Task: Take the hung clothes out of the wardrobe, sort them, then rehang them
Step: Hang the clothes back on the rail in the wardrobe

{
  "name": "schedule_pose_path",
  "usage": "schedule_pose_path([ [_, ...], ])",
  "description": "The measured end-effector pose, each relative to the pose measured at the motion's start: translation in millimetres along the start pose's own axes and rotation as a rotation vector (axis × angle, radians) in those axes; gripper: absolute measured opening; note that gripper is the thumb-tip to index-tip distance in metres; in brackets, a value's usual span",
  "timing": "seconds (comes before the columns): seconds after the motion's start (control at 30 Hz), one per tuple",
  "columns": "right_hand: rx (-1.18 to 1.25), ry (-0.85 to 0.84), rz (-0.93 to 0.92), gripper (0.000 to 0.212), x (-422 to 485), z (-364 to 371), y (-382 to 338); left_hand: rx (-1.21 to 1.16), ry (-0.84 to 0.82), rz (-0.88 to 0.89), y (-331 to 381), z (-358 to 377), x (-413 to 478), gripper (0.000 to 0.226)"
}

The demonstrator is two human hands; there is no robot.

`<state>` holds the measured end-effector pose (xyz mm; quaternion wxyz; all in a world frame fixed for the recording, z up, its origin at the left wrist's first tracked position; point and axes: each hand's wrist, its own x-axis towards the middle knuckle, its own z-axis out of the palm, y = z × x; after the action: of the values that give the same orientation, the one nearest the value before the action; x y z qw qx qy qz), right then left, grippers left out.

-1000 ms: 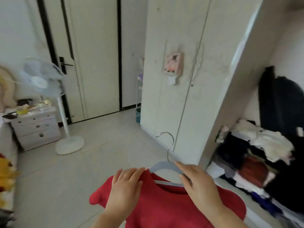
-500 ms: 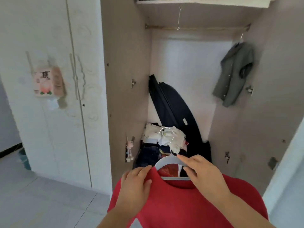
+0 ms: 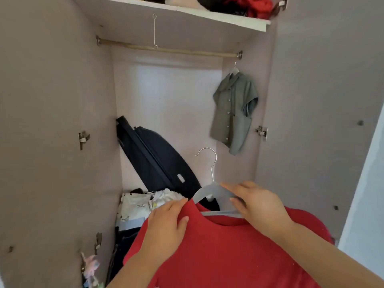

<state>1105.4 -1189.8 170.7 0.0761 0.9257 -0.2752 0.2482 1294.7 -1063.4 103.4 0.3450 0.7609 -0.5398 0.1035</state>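
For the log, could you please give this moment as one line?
left hand: pinches red top | right hand: grips grey hanger | hook: off rod

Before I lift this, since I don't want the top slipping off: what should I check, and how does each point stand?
1. Right hand grips the hanger: ok.
2. Left hand pinches the red top at its shoulder: ok.
3. Hanger hook free and pointing up: ok.
4. Rail bare between the wire hook and the grey shirt: ok.
5. Top seated on both hanger arms: cannot tell, right hand hides one.
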Motion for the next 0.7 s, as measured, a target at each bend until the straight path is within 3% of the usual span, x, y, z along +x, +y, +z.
schedule_pose_path([
  [0.3,-0.214,0.098,-0.014,0.044,123.6,23.0,75.5,-0.046,0.023,0.074,-18.0,45.8,149.3,0.041],
  [0.7,-0.242,0.207,0.042,0.042,291.6,55.0,171.4,0.046,0.013,0.155,-33.7,89.0,337.8,0.041],
])
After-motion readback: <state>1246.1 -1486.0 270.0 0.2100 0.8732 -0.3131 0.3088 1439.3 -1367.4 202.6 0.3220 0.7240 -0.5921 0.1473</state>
